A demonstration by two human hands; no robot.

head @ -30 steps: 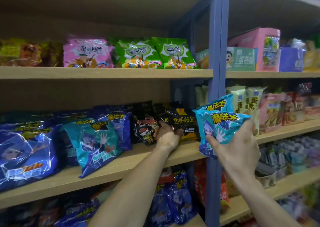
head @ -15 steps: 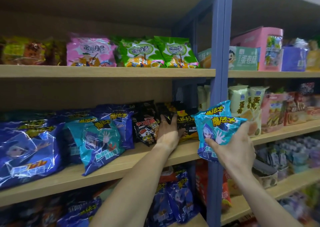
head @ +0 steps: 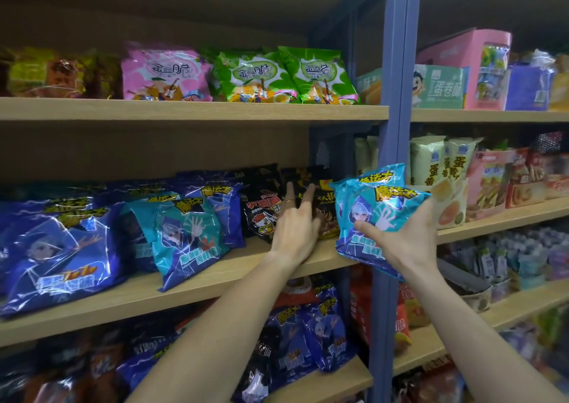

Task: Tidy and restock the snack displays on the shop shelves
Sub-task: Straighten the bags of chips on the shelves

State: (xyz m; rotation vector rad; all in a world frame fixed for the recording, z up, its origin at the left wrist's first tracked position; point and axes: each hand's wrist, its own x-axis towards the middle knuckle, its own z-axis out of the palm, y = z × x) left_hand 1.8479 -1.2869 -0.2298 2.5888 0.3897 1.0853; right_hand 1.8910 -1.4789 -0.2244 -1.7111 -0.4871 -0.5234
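Note:
My right hand [head: 403, 236] grips two light-blue snack packets [head: 374, 208], held one behind the other in front of the blue shelf post. My left hand [head: 297, 224] reaches onto the middle wooden shelf [head: 191, 285], its straight fingers pressing against the black snack packets [head: 320, 205] at the shelf's right end. A ring shows on one finger. Left of the black packets lie a teal packet [head: 187, 236] and several dark-blue packets [head: 55, 248], leaning untidily.
A blue upright post [head: 397, 95] splits the two shelf bays. Pink and green packets [head: 255, 76] line the upper shelf. Boxes and egg-roll packs [head: 440, 162] fill the right bay. More blue packets [head: 311, 335] sit on the lower shelf.
My left hand has opened from a curled grip to straight fingers pushing the black packets back. My right hand with the light-blue packets has shifted slightly left, closer to the shelf.

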